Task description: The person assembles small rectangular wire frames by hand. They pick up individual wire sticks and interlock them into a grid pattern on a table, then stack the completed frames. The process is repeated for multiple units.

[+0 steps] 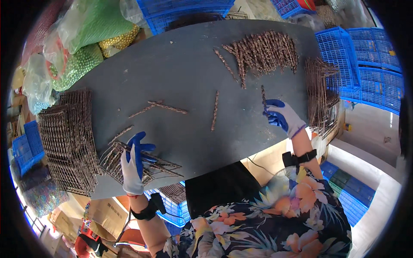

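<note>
Right of center in frame: right hand (284, 117), in a white glove with blue-coated fingers. Fingers clamped on the lower end of a dark brown twisted stick (263, 94), held roughly upright in frame, top end free.

Lower left: left hand (132, 163), gloved alike. Fingers visibly apart, over a small heap of twisted sticks (115, 161) at the near edge of the gray tabletop (185, 77). Exact contact underneath partly hidden; cannot tell.

Just above that heap: one short loose stick (121, 134), slanting. Left of center: a slanting pair of sticks (171, 107), crossing or touching near the upper ends. Mid-frame, well apart from both hands: a single stick (215, 111), near vertical.

Upper right: broad pile of sticks (266, 53), laid side by side in a dense band. Just left of it, another lone stick (226, 64), diagonal.

At left end of tabletop: tall dark brown stack (69, 146), layered. At right end: similar stack (319, 94).

Beyond, far right: blue plastic crates (340, 56). Upper left: clear bags of green beads (81, 66) and gold beads (118, 42). On both wrists: black bands (148, 208). Along bottom: dark floral garment (266, 219).
</note>
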Available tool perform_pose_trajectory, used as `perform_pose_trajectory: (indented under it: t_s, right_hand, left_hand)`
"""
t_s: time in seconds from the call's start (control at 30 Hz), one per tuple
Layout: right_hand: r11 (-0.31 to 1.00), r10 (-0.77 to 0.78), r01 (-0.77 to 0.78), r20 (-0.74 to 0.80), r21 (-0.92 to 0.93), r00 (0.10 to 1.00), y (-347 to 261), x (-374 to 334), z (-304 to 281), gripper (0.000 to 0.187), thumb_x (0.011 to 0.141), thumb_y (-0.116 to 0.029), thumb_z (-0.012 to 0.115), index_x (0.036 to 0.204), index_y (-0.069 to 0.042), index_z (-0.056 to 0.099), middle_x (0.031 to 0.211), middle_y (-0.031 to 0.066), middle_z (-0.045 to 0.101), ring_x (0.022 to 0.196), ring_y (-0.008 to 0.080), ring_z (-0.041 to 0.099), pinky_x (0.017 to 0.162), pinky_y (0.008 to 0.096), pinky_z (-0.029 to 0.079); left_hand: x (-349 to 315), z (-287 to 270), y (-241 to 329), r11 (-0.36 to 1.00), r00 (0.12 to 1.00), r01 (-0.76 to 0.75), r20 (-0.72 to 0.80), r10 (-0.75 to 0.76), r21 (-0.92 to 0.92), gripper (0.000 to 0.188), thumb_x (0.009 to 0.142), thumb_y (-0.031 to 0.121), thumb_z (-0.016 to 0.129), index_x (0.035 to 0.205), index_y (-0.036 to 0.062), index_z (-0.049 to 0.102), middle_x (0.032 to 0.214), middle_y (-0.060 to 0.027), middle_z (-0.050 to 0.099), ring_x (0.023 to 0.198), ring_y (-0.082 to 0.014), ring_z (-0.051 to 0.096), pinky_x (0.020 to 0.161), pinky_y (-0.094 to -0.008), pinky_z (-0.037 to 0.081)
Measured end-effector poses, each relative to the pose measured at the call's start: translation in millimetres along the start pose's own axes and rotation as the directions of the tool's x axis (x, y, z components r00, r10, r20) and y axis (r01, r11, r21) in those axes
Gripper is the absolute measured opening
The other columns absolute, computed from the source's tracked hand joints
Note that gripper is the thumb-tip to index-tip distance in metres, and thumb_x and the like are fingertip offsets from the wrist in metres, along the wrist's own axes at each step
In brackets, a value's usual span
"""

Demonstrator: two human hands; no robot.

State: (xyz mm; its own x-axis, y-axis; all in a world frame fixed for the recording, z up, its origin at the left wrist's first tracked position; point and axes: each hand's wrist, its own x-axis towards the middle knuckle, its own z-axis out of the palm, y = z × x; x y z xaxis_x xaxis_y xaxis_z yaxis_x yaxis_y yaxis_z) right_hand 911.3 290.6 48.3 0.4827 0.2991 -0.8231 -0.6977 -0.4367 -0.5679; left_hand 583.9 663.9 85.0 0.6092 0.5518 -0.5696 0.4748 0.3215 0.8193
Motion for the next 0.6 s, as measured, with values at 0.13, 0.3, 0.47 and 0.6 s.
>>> perform_pose_trajectory:
  t_s: [0.13, 0.3, 0.47, 0.6]
  right_hand:
    - [0.732, -0.396, 0.234, -0.120, -0.640, 0.911, -25, -6, 49, 0.048, 0.086, -0.012, 0.066, 0.132, -0.007, 0.053, 0.101, 0.0123, 0.069, 0.083, 0.0218, 0.067, 0.073, 0.0324, 0.055]
    - [0.105, -0.765, 0.213, 0.058, -0.971, 0.642, -35, 58, 84, 0.047, 0.084, -0.017, 0.069, 0.129, -0.013, 0.055, 0.111, 0.0142, 0.065, 0.097, 0.0328, 0.064, 0.089, 0.0398, 0.051]
    - [-0.465, -0.505, 0.398, 0.607, -0.790, 0.614, -4, 54, 137, 0.040, 0.081, -0.021, 0.070, 0.120, -0.021, 0.061, 0.122, 0.0103, 0.058, 0.111, 0.0310, 0.057, 0.094, 0.0436, 0.045]
    - [-0.609, -0.389, 0.439, 0.731, -0.661, 0.561, 5, 76, 134, 0.026, 0.084, -0.021, 0.065, 0.110, -0.023, 0.064, 0.119, 0.0084, 0.057, 0.109, 0.0272, 0.057, 0.091, 0.0418, 0.045]
  left_hand:
    - [-1, 4, -1, 0.998, 1.000, -0.025, -0.016, 0.026, 0.060, 0.048, 0.106, 0.037, 0.039, 0.132, 0.0016, 0.057, 0.093, -0.0139, 0.071, 0.073, -0.0168, 0.067, 0.064, -0.0277, 0.053]
    - [-4, 2, 9, 0.995, 0.999, -0.038, -0.002, 0.038, 0.096, 0.048, 0.106, 0.037, 0.038, 0.132, 0.0011, 0.057, 0.087, -0.0126, 0.070, 0.071, -0.0166, 0.067, 0.065, -0.0285, 0.053]
    - [-14, -5, 18, 0.992, 0.992, -0.119, 0.039, 0.118, 0.045, 0.047, 0.104, 0.036, 0.044, 0.129, -0.0006, 0.059, 0.081, -0.0113, 0.069, 0.068, -0.0167, 0.067, 0.064, -0.0277, 0.052]
    - [-15, -9, 20, 0.998, 0.998, -0.057, 0.008, 0.056, 0.016, 0.047, 0.104, 0.037, 0.044, 0.129, -0.0003, 0.059, 0.079, -0.0113, 0.069, 0.067, -0.0162, 0.067, 0.062, -0.0273, 0.052]
